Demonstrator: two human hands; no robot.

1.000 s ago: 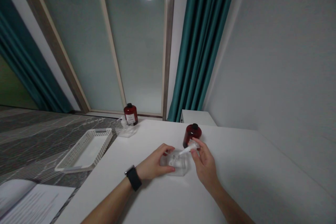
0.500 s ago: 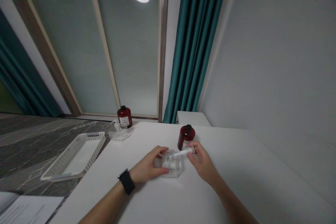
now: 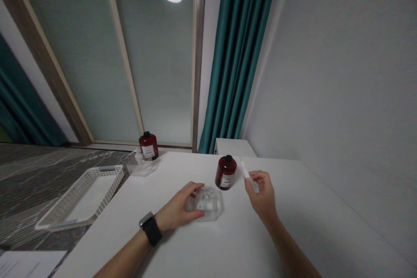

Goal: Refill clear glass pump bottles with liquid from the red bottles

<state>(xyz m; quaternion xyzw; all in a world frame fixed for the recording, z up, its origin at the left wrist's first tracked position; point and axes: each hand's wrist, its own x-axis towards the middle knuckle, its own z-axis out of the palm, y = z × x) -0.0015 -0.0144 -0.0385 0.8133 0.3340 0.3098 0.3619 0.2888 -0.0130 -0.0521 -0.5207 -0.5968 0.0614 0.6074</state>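
On the white table, my left hand (image 3: 179, 208), with a black watch at the wrist, grips the side of a clear plastic bottle (image 3: 211, 205) between thumb and fingers. To the right and apart from it, my right hand (image 3: 263, 193) pinches a slim white pump head (image 3: 245, 170), its thin end pointing up and away. My fingers hide part of the pump head. Just behind the clear bottle stands a dark red bottle (image 3: 226, 173) with a black cap and a white label.
A second red bottle (image 3: 148, 145) stands at the table's far left corner, with another clear pump bottle (image 3: 142, 166) in front of it. Off the table's left edge lies a white perforated basket (image 3: 109, 195). Printed paper (image 3: 31, 264) is at lower left. A wall bounds the right.
My right hand has drawn the white pump head away from the clear bottle, to the right, and turned it more upright. My left hand keeps its grip on the bottle.
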